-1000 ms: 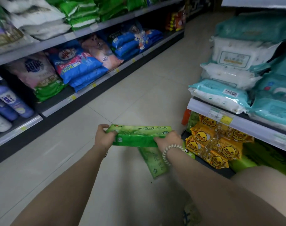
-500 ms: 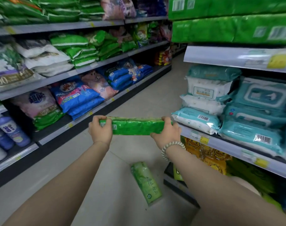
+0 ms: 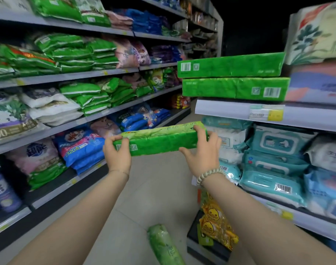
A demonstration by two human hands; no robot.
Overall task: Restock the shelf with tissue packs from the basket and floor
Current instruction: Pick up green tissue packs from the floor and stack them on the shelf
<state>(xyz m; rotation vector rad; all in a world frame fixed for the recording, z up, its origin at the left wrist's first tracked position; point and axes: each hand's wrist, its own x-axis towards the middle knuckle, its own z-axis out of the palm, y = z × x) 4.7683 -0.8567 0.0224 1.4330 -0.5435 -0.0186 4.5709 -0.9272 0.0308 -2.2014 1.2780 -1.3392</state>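
Nearest you, down by your feet, a second green tissue pack lies on the floor, waiting its turn. Just right of it, yellow duck-print packs fill the bottom shelf. No basket shows in this view.

Further out, at chest height over the aisle, you hold a long green tissue pack level between both hands. Your left hand grips its near-left end, fingers curled over the top and thumb beneath. Your right hand wraps the right end the same way. Holding it by both ends keeps the soft pack from sagging, and it looks set up to slide in flat.

Beyond your right hand, teal wet-wipe packs fill the middle shelf. Above them, past the price strip, two matching green packs are stacked flat, long side out. That stack is likely your target: lift the pack higher and lay it on top in the same way.

Across the aisle, the far shelves hold assorted bagged goods.
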